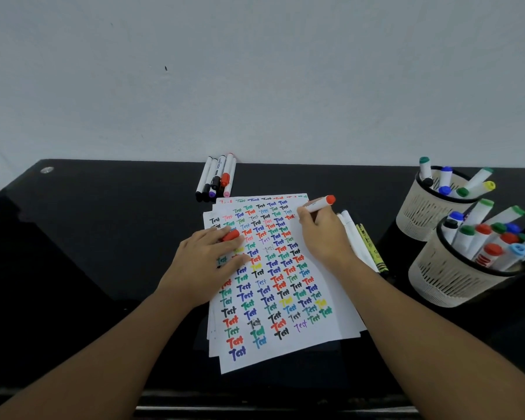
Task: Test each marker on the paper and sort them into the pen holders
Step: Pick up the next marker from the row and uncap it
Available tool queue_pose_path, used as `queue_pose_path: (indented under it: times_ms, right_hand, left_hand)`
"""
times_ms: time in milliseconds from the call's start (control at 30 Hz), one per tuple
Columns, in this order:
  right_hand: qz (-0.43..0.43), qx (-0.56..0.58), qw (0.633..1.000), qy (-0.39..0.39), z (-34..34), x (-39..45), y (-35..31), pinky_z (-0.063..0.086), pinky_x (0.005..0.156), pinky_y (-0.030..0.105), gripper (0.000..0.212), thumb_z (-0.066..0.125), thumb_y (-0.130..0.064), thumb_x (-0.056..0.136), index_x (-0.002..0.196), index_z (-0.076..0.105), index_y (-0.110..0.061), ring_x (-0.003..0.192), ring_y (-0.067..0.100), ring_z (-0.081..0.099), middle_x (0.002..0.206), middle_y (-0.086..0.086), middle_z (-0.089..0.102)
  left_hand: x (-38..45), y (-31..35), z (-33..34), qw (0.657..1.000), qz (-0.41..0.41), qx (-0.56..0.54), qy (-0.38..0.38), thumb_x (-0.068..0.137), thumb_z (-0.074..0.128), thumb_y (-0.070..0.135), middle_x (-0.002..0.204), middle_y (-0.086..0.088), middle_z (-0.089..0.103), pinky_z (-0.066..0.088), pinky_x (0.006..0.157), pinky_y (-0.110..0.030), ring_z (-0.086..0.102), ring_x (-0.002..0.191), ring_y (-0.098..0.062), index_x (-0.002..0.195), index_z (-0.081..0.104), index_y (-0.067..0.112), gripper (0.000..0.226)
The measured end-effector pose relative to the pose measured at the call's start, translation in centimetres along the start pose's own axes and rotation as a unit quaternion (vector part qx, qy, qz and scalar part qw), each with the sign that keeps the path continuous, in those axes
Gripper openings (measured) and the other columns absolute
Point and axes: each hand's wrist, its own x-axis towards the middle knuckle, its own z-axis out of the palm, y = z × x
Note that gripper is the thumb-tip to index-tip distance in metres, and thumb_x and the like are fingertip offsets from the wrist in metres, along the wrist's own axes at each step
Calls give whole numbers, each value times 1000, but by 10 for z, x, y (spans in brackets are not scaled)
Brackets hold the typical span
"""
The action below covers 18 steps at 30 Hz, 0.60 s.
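Observation:
A stack of white paper [325,286] covered with coloured "Test" words lies on the black desk. My right hand [322,234] grips a white marker with an orange-red end [320,204], its tip down on the paper's upper right. My left hand [208,262] rests flat on the paper's left side and pinches the orange-red cap [231,235] between its fingers. Two cream mesh pen holders stand at the right: the far one [422,213] and the near one [446,277], both holding several markers.
Several capped markers [215,178] lie against the wall behind the paper. A few more markers and a yellow crayon [372,248] lie just right of the paper, beside my right wrist. A white wall rises behind the black desk [103,225].

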Motion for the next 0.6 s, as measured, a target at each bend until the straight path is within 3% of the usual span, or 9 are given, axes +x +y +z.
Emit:
queue_pose_path:
  times_ms: [167,233,300,367,433,533,600]
  right_hand:
    - [11,45,999,15,-2,0,1,58,76,40,27,50,-39,108,107,60,-15,86,18,70,90,2,70]
    - [-4,99,995,27,-4,-3,0,58,77,32,13,52,-37,108,114,56,-26,89,10,68,94,-8,69]
    - [-37,117,992,29,-5,-6,0,56,76,25,12,52,-35,108,121,54,-36,91,8,68,97,-12,68]
    - [-71,87,994,13,-5,-8,1,54,75,24,14,49,-35,109,121,57,-35,89,5,67,96,-12,68]
    - [-112,32,993,-7,-3,-9,1,55,75,27,16,51,-30,109,121,60,-33,89,5,67,99,-12,69]
    - [-161,-26,985,-61,-2,-11,0,58,91,32,50,59,-3,100,142,56,-31,110,10,63,126,-4,67]
    - [-169,-58,979,-94,-1,-10,-2,58,95,39,67,54,6,97,153,47,-32,117,14,61,140,2,61]
  left_hand:
    - [-3,0,1,998,12,-31,54,100,48,54,156,10,41,31,118,-39,32,143,-11,149,44,41,51]
    - [-3,0,2,996,-2,-46,77,101,49,51,152,9,45,35,112,-34,38,137,-10,153,38,39,54]
    - [-2,1,2,994,-37,-56,82,101,49,53,148,10,44,36,109,-32,37,135,-9,157,28,37,62]
    - [0,1,3,994,-57,-48,77,101,48,55,144,10,43,35,108,-33,35,133,-9,159,25,34,66]
    - [0,-2,5,994,-49,-37,85,101,48,52,139,11,45,38,107,-32,35,129,-9,156,36,30,60]
    - [-1,-4,7,993,-25,-42,107,102,51,45,127,12,49,43,100,-32,39,116,-8,141,57,29,43]
    - [-2,-5,7,992,-10,-43,121,102,52,43,118,15,49,45,94,-32,41,109,-6,133,62,31,34]
